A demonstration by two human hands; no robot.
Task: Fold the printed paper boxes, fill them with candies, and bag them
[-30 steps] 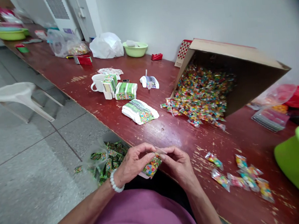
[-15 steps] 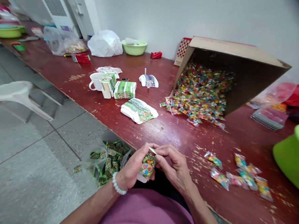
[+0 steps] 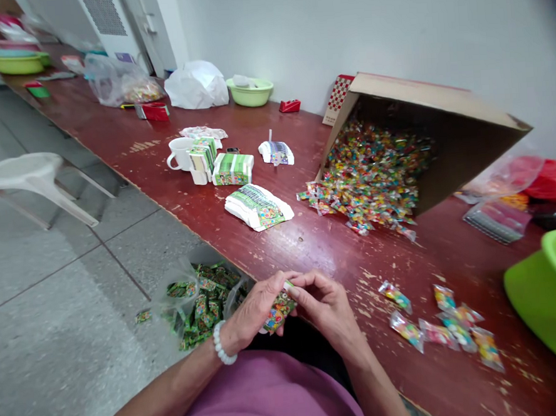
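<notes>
Carton (image 3: 278,311): small, boxy, brightly printed, between my hands beside the scuffed red table (image 3: 315,246).
Left hand (image 3: 255,311): cupped around its side.
Right hand (image 3: 328,306): thumb and fingers pinching its top.
Sweets (image 3: 407,332): crinkly clear wrappers.

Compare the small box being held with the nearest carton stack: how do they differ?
The small box is held by left hand and right hand; the carton stack lies on the table. The small box is single, partly covered; the carton stack is layered, uncovered. Both carry colourful printing.
</notes>
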